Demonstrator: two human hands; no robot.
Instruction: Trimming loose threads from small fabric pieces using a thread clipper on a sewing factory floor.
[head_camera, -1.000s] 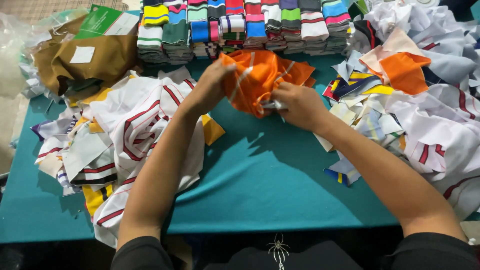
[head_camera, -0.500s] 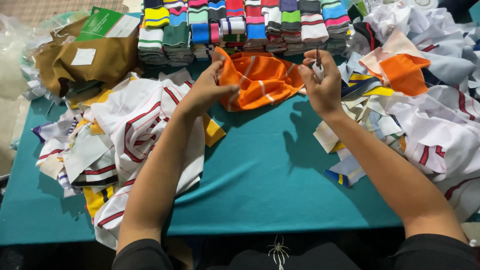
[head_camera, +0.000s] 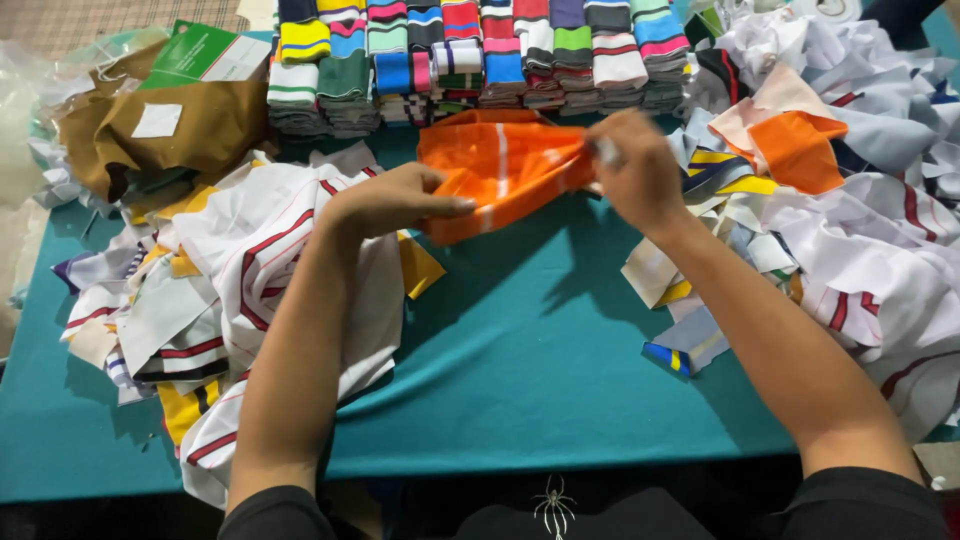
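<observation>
That orange striped fabric piece (head_camera: 500, 175) looks light and floppy, held above the table's (head_camera: 540, 350) far edge, left hand (head_camera: 385, 200) and right hand (head_camera: 635, 170) fingers pinching its opposite ends.

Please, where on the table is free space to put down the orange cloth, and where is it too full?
Free: the teal table between the forearms, bordered by the white striped pile left and the mixed scraps right, up to the near edge. Crowded: both side piles and the folded stacks behind the orange cloth, held by left hand and right hand.
</observation>
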